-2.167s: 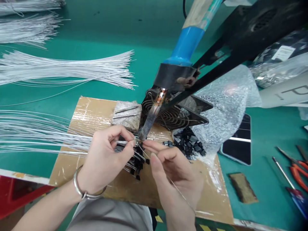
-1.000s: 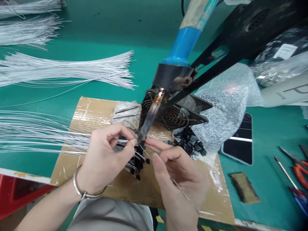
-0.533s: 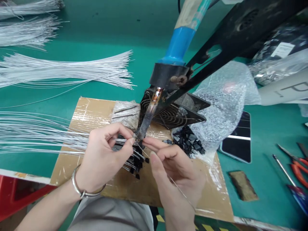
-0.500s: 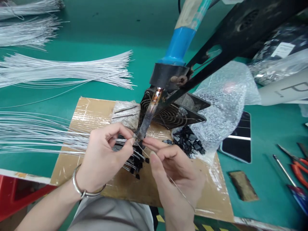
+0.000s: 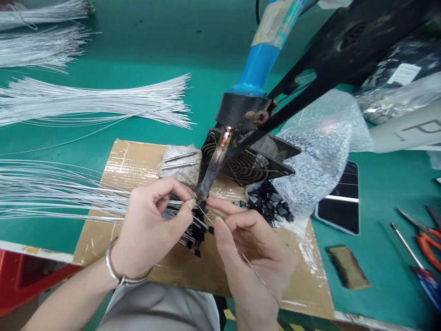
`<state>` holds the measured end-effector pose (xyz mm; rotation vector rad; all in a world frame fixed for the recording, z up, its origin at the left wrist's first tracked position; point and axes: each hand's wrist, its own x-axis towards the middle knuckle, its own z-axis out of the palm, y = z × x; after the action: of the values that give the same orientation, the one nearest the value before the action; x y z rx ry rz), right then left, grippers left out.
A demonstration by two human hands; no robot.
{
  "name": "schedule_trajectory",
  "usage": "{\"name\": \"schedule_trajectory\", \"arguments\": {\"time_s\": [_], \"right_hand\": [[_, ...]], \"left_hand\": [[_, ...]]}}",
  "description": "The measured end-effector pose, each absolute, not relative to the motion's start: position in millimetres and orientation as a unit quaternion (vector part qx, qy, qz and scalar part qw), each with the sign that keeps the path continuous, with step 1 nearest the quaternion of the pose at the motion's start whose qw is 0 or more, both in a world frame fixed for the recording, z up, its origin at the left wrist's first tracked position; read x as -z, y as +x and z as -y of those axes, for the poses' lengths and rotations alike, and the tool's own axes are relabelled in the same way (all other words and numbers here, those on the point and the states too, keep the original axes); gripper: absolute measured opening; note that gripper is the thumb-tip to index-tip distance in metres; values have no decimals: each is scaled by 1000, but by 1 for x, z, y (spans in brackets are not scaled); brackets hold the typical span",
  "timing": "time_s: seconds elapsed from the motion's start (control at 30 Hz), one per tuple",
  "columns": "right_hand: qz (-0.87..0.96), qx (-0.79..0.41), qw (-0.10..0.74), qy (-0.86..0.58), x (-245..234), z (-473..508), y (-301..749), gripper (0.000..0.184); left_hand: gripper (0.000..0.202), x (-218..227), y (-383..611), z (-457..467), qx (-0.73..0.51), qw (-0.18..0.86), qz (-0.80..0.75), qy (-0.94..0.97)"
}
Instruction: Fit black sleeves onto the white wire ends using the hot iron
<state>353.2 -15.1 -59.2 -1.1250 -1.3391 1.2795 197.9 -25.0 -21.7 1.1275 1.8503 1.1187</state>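
Note:
A soldering iron (image 5: pixel 214 166) with a blue handle hangs in a black stand, its dark tip pointing down between my hands. My left hand (image 5: pixel 156 220) pinches something small right at the tip, seemingly a wire end; the fingertips hide most of it. A thin strand of solder wire (image 5: pixel 253 269) runs across my right hand (image 5: pixel 253 250), which holds it between thumb and fingers, its end reaching toward the tip. Below the fingers lie several white wires with black connectors (image 5: pixel 198 236) on their ends.
Loose black connectors (image 5: pixel 270 200) spill from a bubble-wrap bag (image 5: pixel 320 138) beside a small fan (image 5: pixel 248 168). Bundles of white wire (image 5: pixel 93 101) lie left. A phone (image 5: pixel 339 197), a brown sponge (image 5: pixel 347 266) and pliers (image 5: pixel 427 239) are right. Cardboard (image 5: pixel 117 161) lies beneath my hands.
Both hands keep almost the same pose by the iron's tip. Only a very slight shift of the whole view shows.

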Motion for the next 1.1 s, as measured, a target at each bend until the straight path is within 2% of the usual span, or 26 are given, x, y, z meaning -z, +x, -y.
{"name": "schedule_trajectory", "arguments": {"time_s": [0.53, 0.93, 1.1], "right_hand": [[537, -504, 471, -486, 56, 17, 349, 19], [584, -489, 472, -444, 62, 15, 353, 18], [558, -483, 472, -482, 58, 17, 348, 18]], "left_hand": [[10, 22, 198, 25, -427, 339, -712, 442], [11, 23, 197, 26, -419, 335, -718, 444], [12, 22, 197, 28, -423, 328, -713, 453]]}}
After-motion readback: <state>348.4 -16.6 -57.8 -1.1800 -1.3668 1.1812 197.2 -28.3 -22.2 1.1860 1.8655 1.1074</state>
